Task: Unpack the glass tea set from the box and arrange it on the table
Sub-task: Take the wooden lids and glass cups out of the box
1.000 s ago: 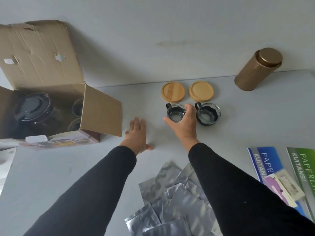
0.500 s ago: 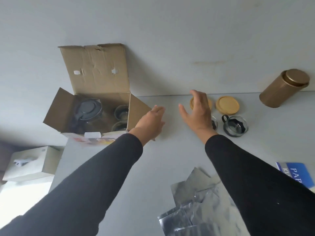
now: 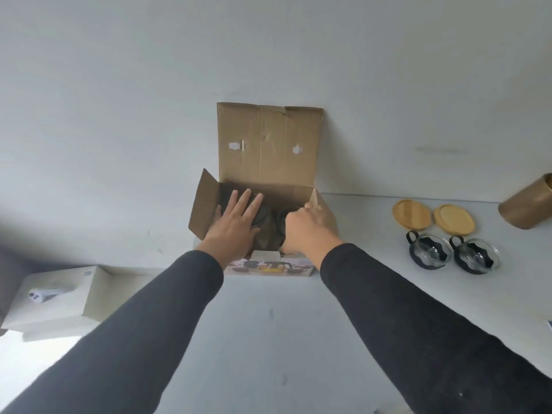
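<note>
Your black sleeves (image 3: 167, 333) over the pale grey table (image 3: 268, 339), your left hand (image 3: 236, 225) flat with fingers spread inside the cardboard box (image 3: 268, 144), your right hand (image 3: 304, 231) curled into it, grip hidden, two glass cups (image 3: 430, 251) and two bamboo coasters (image 3: 411, 214) to the right, gold canister (image 3: 527, 204) by the white wall (image 3: 268, 49).

1. Table (image 3: 268, 339): pale grey top, fills lower centre & right of frame, far edge against wall.
2. Cardboard box (image 3: 268, 144): centre of frame, at far edge, flaps open.
3. Two round wooden lids (image 3: 411, 214), right of box, side by side.
4. Two glass cups (image 3: 430, 251) w/ black handles, just below lids.
5. Gold canister (image 3: 528, 206): far right edge, partly cut off.
</note>
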`<state>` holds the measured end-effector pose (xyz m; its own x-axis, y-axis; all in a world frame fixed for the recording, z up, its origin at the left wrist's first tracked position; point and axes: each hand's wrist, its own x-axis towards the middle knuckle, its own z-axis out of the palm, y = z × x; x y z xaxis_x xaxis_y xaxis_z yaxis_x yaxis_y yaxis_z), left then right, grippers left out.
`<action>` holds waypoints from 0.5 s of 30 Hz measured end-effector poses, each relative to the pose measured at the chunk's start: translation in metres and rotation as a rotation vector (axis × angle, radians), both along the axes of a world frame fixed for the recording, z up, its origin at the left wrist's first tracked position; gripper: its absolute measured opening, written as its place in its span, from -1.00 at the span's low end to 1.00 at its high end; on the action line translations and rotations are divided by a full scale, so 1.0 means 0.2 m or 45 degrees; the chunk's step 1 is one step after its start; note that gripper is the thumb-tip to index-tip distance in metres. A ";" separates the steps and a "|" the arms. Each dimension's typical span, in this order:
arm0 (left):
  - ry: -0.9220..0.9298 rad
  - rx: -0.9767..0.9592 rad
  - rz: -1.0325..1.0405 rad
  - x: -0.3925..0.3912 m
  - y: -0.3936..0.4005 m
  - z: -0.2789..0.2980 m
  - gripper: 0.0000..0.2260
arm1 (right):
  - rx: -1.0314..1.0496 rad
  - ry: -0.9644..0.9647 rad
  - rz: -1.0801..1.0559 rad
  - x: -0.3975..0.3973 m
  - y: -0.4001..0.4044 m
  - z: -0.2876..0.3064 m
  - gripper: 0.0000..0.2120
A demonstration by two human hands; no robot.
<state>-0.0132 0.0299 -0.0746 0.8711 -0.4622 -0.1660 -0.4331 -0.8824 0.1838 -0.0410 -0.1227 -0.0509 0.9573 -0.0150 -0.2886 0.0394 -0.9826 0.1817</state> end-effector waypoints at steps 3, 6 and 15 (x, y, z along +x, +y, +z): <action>-0.040 -0.057 0.002 -0.01 0.00 -0.04 -0.43 | -0.202 0.148 -0.127 0.02 0.07 -0.03 -0.63; -0.055 -0.056 0.005 0.00 0.01 -0.06 -0.40 | -0.297 0.249 -0.224 0.05 0.13 -0.05 -0.62; -0.042 -0.128 0.013 0.01 0.03 -0.07 -0.38 | -0.245 0.053 -0.222 0.03 0.17 -0.05 -0.55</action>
